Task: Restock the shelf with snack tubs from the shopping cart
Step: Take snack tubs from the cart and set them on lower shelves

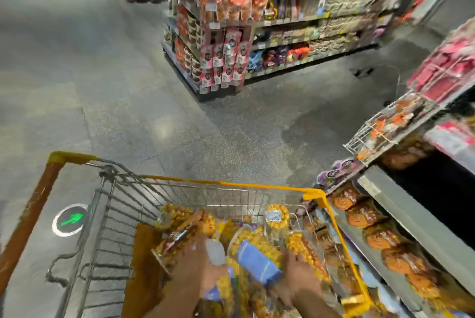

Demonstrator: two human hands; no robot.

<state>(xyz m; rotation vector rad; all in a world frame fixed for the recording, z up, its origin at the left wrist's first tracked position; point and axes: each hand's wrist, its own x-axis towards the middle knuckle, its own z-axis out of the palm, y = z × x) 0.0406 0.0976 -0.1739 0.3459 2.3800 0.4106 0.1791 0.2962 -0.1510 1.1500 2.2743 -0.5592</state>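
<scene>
A wire shopping cart [231,185] with a yellow rim stands in front of me, holding several clear snack tubs of yellow popcorn. My left hand [195,263] and my right hand [298,276] both reach down into the cart, one on each side of a popcorn tub with a blue label [257,258]. Motion blur hides how the fingers lie on the tub. Another tub [276,217] stands upright at the cart's far end. The shelf [401,217] runs along the right of the cart.
The right shelf carries a row of tubs with brown snacks [365,215] and a wire basket [385,125] of orange packets above. A shelving block [244,35] stands ahead across grey floor. A green arrow sticker [70,219] marks the floor left of the cart.
</scene>
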